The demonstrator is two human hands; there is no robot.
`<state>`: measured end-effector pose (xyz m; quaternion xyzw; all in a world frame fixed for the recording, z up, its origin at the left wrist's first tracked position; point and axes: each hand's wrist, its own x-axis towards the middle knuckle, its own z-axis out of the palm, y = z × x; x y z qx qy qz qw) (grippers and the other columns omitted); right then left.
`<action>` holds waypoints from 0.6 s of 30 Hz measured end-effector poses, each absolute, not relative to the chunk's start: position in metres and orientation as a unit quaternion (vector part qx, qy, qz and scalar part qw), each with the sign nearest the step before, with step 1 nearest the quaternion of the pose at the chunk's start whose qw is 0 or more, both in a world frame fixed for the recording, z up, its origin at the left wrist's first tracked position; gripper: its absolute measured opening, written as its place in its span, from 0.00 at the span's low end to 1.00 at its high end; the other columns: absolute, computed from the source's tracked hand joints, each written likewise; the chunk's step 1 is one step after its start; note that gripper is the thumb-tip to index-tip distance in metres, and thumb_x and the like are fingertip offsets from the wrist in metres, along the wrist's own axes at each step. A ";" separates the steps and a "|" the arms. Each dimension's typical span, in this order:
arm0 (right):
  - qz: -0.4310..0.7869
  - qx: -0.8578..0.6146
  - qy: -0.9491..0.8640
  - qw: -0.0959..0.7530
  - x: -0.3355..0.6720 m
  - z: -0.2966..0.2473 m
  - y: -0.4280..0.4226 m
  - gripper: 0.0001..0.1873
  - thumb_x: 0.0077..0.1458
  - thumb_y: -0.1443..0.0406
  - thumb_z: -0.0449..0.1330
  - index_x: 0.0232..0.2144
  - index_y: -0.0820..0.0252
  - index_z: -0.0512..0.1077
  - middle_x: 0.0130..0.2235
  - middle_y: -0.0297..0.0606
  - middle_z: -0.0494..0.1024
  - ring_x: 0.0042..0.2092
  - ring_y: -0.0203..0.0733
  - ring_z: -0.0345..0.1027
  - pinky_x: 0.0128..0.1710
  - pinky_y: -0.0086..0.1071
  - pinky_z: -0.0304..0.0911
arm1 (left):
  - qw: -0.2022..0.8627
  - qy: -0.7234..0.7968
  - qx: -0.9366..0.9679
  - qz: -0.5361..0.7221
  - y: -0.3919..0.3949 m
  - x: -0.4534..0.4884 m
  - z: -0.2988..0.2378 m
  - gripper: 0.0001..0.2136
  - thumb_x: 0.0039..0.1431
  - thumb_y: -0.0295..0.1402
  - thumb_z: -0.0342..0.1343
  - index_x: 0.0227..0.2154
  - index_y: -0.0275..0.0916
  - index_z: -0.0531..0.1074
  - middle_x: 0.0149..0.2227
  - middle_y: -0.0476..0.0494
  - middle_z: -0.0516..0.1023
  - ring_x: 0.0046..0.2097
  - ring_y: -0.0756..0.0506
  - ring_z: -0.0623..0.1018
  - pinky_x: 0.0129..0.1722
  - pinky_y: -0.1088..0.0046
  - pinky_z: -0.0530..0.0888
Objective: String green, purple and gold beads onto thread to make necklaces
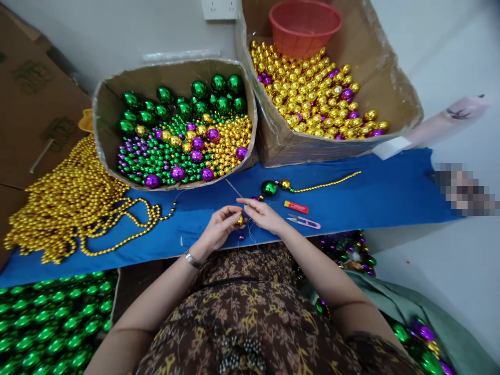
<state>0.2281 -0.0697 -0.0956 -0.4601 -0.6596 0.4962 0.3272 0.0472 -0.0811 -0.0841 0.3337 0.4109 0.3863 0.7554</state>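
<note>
My left hand (219, 226) is closed in a pinch on a small gold bead (240, 219) over the blue board (371, 200). My right hand (262, 213) meets it from the right, its fingers pinched on a thin thread (233, 188) that runs up and left. Just beyond my fingers lies a partly strung strand: a large green ball (269, 188), a gold ball (285, 184) and a line of small gold beads (328, 184) trailing right.
A red lighter (296, 207) and pink thread snips (304, 222) lie right of my hands. Behind stand a box of green, purple and gold beads (175, 135), and a box of gold beads (316, 94) with a red basket (304, 26). Gold strands (74, 198) pile left.
</note>
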 end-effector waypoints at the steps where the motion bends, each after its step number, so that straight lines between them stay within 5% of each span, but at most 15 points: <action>1: 0.501 -0.455 -0.668 0.309 0.225 -0.095 -0.071 0.22 0.64 0.52 0.46 0.49 0.56 0.70 0.24 0.30 0.70 0.24 0.33 0.60 0.26 0.27 0.58 | 0.763 0.405 0.318 0.392 -0.082 0.047 -0.082 0.17 0.48 0.37 0.67 0.38 0.34 0.73 0.35 0.44 0.77 0.37 0.47 0.79 0.37 0.70 0.77; 8: 0.407 -0.481 -0.730 0.265 0.225 -0.088 -0.070 0.22 0.64 0.54 0.48 0.22 0.59 0.64 0.23 0.31 0.67 0.27 0.33 0.60 0.28 0.27 0.52 | 0.789 0.396 0.269 0.386 -0.088 0.046 -0.080 0.14 0.52 0.37 0.64 0.39 0.35 0.72 0.36 0.42 0.78 0.38 0.45 0.80 0.35 0.71 0.79; 12: 0.367 -0.480 -0.748 0.273 0.230 -0.081 -0.070 0.19 0.63 0.55 0.51 0.24 0.58 0.65 0.24 0.31 0.68 0.28 0.34 0.60 0.29 0.28 0.51 | 0.791 0.399 0.266 0.380 -0.089 0.044 -0.079 0.15 0.53 0.39 0.63 0.39 0.36 0.72 0.37 0.41 0.78 0.37 0.45 0.81 0.26 0.78 0.77; 18: 0.315 -0.468 -0.763 0.315 0.226 -0.082 -0.073 0.17 0.64 0.57 0.49 0.25 0.58 0.64 0.27 0.34 0.67 0.30 0.36 0.60 0.31 0.29 0.54 | 0.783 0.421 0.260 0.377 -0.087 0.048 -0.079 0.17 0.53 0.44 0.62 0.38 0.34 0.73 0.33 0.41 0.78 0.28 0.50 0.78 0.11 0.88 0.53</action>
